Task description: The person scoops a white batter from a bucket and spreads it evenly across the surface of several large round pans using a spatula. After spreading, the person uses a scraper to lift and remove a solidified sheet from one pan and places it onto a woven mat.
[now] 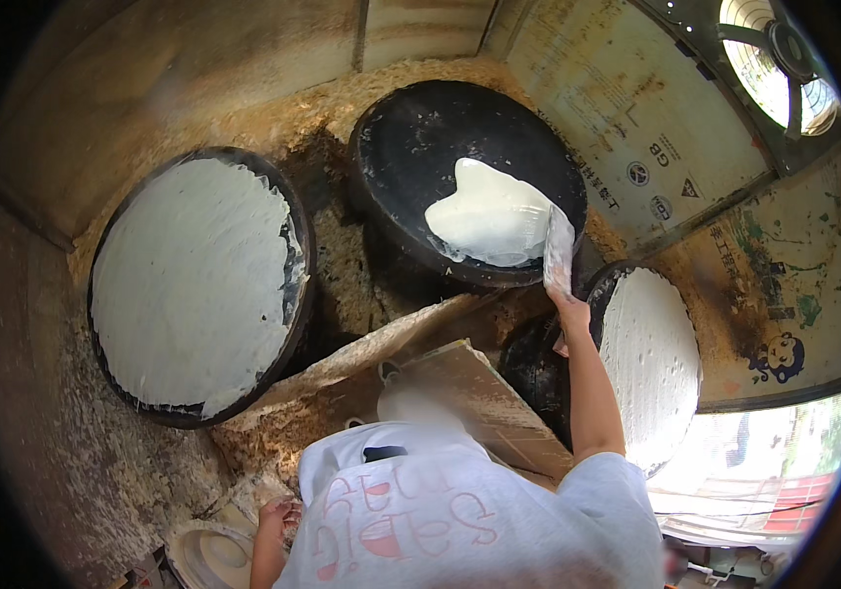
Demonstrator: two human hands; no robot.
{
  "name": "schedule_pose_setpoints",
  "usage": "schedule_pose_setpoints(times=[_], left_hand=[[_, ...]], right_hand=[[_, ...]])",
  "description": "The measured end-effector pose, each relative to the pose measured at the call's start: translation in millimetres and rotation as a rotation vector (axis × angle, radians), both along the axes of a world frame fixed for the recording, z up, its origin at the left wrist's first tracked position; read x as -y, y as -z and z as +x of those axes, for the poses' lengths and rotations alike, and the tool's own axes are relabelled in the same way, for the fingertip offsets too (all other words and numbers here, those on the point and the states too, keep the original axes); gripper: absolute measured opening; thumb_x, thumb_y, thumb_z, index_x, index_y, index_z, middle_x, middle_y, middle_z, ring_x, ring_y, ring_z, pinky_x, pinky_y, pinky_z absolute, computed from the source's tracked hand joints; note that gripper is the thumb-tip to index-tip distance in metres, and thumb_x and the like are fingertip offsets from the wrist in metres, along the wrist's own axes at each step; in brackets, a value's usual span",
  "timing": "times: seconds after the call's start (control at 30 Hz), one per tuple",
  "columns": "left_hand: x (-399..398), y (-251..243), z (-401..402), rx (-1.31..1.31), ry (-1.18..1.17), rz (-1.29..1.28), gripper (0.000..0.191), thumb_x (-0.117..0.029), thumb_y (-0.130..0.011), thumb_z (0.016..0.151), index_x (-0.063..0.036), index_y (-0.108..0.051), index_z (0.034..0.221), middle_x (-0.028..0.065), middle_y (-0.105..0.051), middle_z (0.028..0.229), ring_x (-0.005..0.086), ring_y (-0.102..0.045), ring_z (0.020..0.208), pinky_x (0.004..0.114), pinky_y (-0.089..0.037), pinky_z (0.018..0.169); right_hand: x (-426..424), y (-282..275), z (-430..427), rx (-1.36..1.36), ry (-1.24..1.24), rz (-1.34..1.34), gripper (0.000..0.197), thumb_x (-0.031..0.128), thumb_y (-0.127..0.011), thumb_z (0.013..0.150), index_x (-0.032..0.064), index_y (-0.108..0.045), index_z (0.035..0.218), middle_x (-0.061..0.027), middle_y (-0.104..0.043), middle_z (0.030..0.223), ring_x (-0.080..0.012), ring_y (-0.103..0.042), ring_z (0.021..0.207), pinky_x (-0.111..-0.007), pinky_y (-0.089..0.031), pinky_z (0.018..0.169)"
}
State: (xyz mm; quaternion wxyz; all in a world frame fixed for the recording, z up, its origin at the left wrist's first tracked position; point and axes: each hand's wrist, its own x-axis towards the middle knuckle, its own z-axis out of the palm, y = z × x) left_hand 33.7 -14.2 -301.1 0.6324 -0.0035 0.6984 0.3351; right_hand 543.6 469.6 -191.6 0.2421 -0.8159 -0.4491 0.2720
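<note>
My right hand (571, 313) grips a flat, batter-coated scraper (559, 250), its blade at the right edge of pale batter (494, 213). This batter covers part of a round black griddle (420, 132) at the upper centre. My left hand (284, 512) is low at my side with bent fingers, beside a round container of batter (218, 556); my shirt partly hides it, so whether it holds anything is unclear. A pale batter layer (192, 287) covers most of the left griddle (306, 294). On the right griddle (597, 294), behind my right arm, lies another ridged layer (648, 361).
A crusted ledge (383, 342) and a tilted board (486, 397) stand between me and the griddles. Stained wall panels (656, 140) surround them. A fan (788, 51) is at the upper right, a bright opening (759, 471) at the lower right.
</note>
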Motion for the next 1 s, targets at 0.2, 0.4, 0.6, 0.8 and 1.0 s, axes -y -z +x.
schedule_pose_setpoints(times=[0.2,0.4,0.6,0.8,1.0], left_hand=[[-3.6,-9.7,3.8,-0.097,0.110,-0.090,0.025,-0.010,-0.047,0.089,0.0017,-0.054,0.109,0.0118,-0.065,0.089,0.0188,-0.064,0.068,0.028,-0.048,0.052],[1.3,18.0,-10.7,0.041,-0.043,0.029,0.025,-0.010,-0.047,0.089,0.0007,-0.053,0.110,0.0113,-0.065,0.088,0.0194,-0.064,0.069,0.028,-0.048,0.052],[6.8,16.4,-5.3,-0.015,0.006,-0.040,0.023,-0.008,-0.047,0.088,-0.0021,-0.054,0.110,0.0112,-0.065,0.088,0.0196,-0.064,0.068,0.028,-0.049,0.052],[1.8,-2.0,4.5,0.089,-0.074,-0.065,0.023,-0.007,-0.048,0.087,-0.0018,-0.053,0.109,0.0114,-0.065,0.088,0.0192,-0.063,0.064,0.028,-0.048,0.050],[-14.4,2.1,-2.6,-0.043,0.093,-0.034,0.024,-0.008,-0.047,0.088,0.0002,-0.052,0.109,0.0123,-0.065,0.086,0.0193,-0.063,0.065,0.028,-0.049,0.052]], right_hand=[[-8.1,7.0,-78.7,-0.021,-0.405,0.026,0.067,0.037,-0.074,0.068,-0.0046,-0.055,0.118,-0.0152,-0.066,0.098,-0.0154,-0.062,0.089,-0.028,-0.046,0.079],[3.3,-3.3,-100.8,0.548,-0.614,0.011,0.066,0.039,-0.074,0.066,0.0282,-0.051,0.126,-0.0112,-0.065,0.097,-0.0293,-0.063,0.086,-0.038,-0.049,0.074],[-15.6,-3.2,-8.2,0.646,-0.210,-0.019,0.056,0.041,-0.072,0.067,0.0302,-0.057,0.120,-0.0151,-0.066,0.094,-0.0302,-0.063,0.085,-0.040,-0.049,0.074],[-40.0,1.8,-3.1,-0.507,0.230,-0.152,0.056,0.047,-0.071,0.072,0.0064,-0.064,0.110,0.0018,-0.038,0.052,-0.0076,-0.030,0.041,-0.024,-0.024,0.040],[-33.2,-3.4,-99.4,-0.049,-0.470,0.115,0.069,0.043,-0.073,0.068,0.0058,-0.055,0.123,-0.0192,-0.063,0.094,-0.0269,-0.061,0.087,-0.033,-0.047,0.075]])
